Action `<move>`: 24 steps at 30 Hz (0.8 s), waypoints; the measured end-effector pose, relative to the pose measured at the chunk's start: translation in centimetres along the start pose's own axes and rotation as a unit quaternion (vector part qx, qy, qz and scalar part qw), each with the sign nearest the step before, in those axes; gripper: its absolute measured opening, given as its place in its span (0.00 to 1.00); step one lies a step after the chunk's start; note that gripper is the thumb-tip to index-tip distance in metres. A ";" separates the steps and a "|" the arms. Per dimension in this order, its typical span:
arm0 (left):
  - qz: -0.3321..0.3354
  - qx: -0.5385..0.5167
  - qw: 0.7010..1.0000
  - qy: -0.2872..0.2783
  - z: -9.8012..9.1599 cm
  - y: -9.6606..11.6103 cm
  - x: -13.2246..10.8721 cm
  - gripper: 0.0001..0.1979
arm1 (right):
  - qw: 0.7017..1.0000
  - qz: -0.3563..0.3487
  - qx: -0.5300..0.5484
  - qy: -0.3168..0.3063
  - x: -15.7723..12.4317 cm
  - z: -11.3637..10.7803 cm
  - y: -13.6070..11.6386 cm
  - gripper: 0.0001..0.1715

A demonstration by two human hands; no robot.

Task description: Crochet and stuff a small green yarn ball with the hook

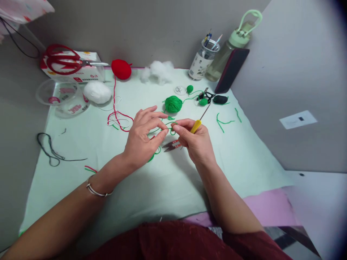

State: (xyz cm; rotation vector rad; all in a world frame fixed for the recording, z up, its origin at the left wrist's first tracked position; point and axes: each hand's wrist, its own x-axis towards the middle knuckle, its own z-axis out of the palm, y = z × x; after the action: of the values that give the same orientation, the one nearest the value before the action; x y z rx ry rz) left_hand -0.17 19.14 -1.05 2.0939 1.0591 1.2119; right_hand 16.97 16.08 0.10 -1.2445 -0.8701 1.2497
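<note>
Between my two hands runs a strand of green yarn (172,132) with a small loop in it. My left hand (148,135) pinches one part of the yarn between thumb and forefinger, its other fingers spread. My right hand (196,139) pinches the yarn near the loop and also holds a crochet hook with a yellow handle (196,126), its metal shaft pointing up and away. Thread snips (171,145) with orange-red handles lie below, partly hidden by my right hand. Just beyond my fingers sits a green yarn ball (173,104).
At the back left, red scissors (63,62) rest on a box, with a white yarn ball (97,92) nearby. A red yarn ball (121,69), white stuffing (158,71), a pen jar (203,59), a bottle (230,50) and a dark phone-like slab (232,71) line the back.
</note>
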 end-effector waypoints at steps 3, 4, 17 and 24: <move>-0.011 -0.004 1.000 -0.008 0.0 -0.1 0.0 0.06 | 1.000 0.009 0.015 -0.007 0.3 -0.1 0.3 0.17; -0.014 -0.006 1.000 -0.011 0.0 -0.1 0.0 0.06 | 1.000 0.006 0.012 -0.007 0.3 -0.1 0.3 0.16; -0.094 -0.099 0.989 -0.065 -0.4 0.5 0.4 0.07 | 0.994 -0.064 -0.087 0.032 -0.7 0.1 -0.5 0.15; -0.086 -0.102 0.989 -0.066 -0.3 0.3 0.3 0.07 | 0.996 -0.043 -0.079 0.012 -0.7 0.2 -0.5 0.16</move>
State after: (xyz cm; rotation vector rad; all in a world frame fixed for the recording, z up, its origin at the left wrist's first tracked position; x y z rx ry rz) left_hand -0.25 19.25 -0.54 1.8593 0.9895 1.0359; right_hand 16.75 15.46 0.78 -1.3290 -1.0103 1.1121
